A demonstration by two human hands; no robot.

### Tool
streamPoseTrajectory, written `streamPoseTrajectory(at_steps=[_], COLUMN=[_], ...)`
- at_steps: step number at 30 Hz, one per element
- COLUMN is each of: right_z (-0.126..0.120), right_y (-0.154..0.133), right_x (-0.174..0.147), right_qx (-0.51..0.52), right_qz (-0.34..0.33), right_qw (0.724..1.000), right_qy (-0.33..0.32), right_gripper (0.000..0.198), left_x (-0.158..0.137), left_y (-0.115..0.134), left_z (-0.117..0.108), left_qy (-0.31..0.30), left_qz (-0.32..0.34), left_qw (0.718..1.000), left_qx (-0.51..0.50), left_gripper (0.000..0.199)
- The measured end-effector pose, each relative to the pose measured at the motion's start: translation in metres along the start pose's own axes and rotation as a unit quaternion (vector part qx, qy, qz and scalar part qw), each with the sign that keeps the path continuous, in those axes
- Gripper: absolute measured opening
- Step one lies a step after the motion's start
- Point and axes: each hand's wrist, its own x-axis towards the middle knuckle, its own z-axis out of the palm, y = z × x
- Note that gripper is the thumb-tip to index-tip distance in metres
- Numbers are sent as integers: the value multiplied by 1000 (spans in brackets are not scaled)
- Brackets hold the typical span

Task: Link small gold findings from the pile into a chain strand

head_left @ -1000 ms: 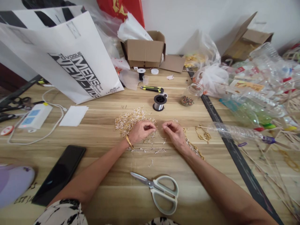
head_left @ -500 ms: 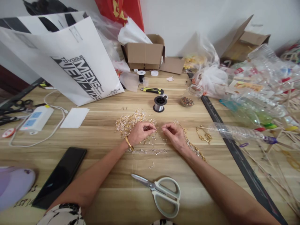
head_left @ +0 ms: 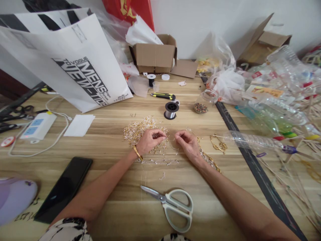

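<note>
My left hand (head_left: 150,140), with a gold bangle at the wrist, is pinched at the edge of a pile of gold and silver beads (head_left: 137,130). Across a small gap, my right hand (head_left: 187,142) is also in a pinch. What either set of fingertips holds is too small to make out. A thin pale strand (head_left: 173,146) curves between the hands. Below them lies a beaded silver chain (head_left: 160,162). Gold and silver chains (head_left: 210,161) run beside my right wrist. White-handled scissors (head_left: 173,206) lie nearer to me.
Beyond the hands stand a wire spool (head_left: 171,111), a yellow-black cutter (head_left: 163,96) and a jar of beads (head_left: 202,104). A phone (head_left: 65,190) and a power strip (head_left: 37,126) lie left. Plastic bottles (head_left: 278,100) and sticks crowd the right. A white bag (head_left: 95,60) stands back left.
The gap between my hands has widened slightly: the left fingertips shifted a little left, the right ones a little right. Both stay pinched. The scissors, spool and bead pile look the same.
</note>
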Motion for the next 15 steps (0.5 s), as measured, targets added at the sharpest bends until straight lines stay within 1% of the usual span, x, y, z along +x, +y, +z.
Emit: streamPoseTrajectory(at_steps=[3, 9, 15], right_z=[-1, -1, 2], right_y=[-2, -2, -3], right_x=[1, 1, -3], right_qx=[12, 10, -20], right_qz=[8, 3, -13], right_qw=[1000, 1000, 999], right_qy=[0, -13, -37], right_gripper=[20, 23, 20], left_x=[1, 4, 11], left_y=[1, 2, 4], left_z=[-5, -22, -32], left_qy=[14, 72, 81], left_qz=[5, 14, 12], left_qw=[1000, 997, 997], left_qx=[-2, -11, -4], left_gripper=[13, 14, 12])
